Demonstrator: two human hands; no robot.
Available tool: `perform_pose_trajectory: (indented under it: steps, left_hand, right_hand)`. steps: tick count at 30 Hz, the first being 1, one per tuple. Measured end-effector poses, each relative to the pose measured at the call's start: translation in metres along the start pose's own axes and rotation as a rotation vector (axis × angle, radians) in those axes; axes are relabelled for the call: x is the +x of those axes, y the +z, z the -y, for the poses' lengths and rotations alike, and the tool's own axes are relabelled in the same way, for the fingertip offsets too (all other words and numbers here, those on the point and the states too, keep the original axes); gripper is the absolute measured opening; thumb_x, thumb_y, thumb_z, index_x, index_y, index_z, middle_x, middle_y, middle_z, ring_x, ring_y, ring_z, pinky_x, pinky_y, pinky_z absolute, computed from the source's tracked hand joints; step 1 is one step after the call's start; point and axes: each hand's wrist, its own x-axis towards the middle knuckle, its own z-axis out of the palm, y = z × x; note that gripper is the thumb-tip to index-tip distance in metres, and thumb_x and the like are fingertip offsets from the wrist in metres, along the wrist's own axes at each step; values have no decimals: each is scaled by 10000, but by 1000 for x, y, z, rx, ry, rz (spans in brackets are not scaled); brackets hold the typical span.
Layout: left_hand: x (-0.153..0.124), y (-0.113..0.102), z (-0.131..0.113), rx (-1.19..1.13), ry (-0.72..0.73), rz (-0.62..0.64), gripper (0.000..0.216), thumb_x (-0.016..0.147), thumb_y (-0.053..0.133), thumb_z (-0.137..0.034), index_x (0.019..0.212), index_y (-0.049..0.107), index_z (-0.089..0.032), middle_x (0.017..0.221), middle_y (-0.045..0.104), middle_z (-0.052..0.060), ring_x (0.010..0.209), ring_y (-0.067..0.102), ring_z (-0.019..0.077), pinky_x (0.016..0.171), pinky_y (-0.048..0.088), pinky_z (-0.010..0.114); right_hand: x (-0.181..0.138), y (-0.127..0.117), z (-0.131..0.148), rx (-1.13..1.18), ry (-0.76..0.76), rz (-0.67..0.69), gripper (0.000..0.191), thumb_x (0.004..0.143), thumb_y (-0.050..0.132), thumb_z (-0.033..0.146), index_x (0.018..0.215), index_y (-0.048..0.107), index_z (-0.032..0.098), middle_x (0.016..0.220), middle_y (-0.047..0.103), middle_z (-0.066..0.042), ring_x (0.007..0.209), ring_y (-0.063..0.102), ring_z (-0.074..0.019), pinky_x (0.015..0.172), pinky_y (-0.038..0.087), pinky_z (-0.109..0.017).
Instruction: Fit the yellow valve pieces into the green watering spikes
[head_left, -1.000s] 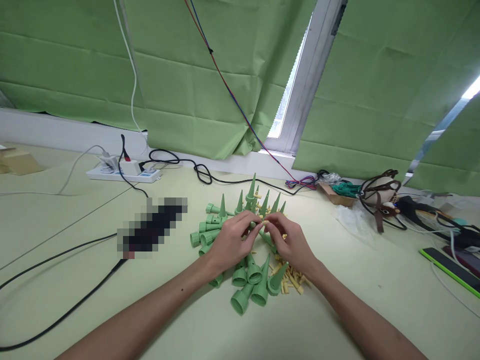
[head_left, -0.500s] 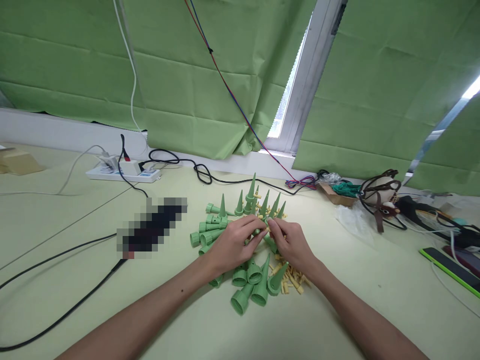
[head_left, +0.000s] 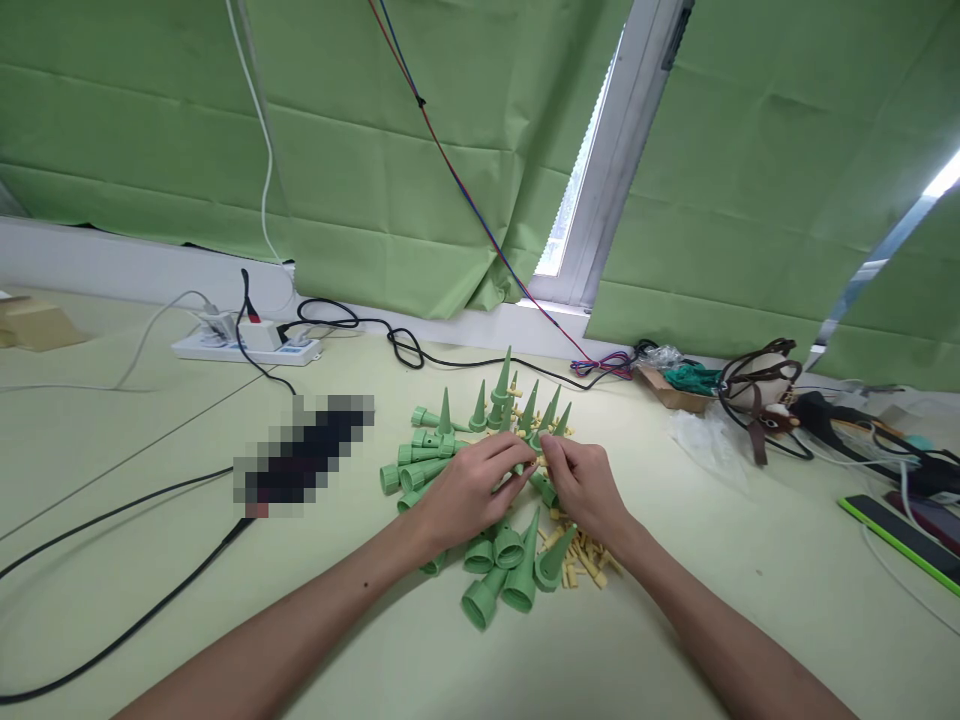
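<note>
- Over the cone pile (head_left: 487,590) on the table (head_left: 675,620), left hand (head_left: 469,490): grip pinching a green cone (head_left: 519,467) (mostly hidden by fingers).
- Right hand (head_left: 586,487): fingertips pressed on a yellow peg (head_left: 538,460), just right of the cone, touching it.
- Cone's long axis looks approx. left-right; both hands equally near.

No legible text, label, brand, number or sign is recorded. The white power strip (head_left: 247,346) at the far side of the bench (head_left: 112,470) is too small in view for any marking to be read. The green cones (head_left: 491,592) and beige pegs (head_left: 585,560) show no readable print.
</note>
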Motion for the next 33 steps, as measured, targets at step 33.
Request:
perform_pose_trajectory:
  steps: [33]
  left_hand:
    - [-1, 2, 0, 50, 19, -141, 150, 940, 503, -144, 1049, 600, -183, 964, 648, 69, 868, 622, 173, 770, 542, 313]
  right_hand:
    - [-1, 0, 3, 31, -40, 30, 368, 1003, 394, 350, 665, 415, 206, 563, 393, 49, 514, 363, -110, 530, 312, -249]
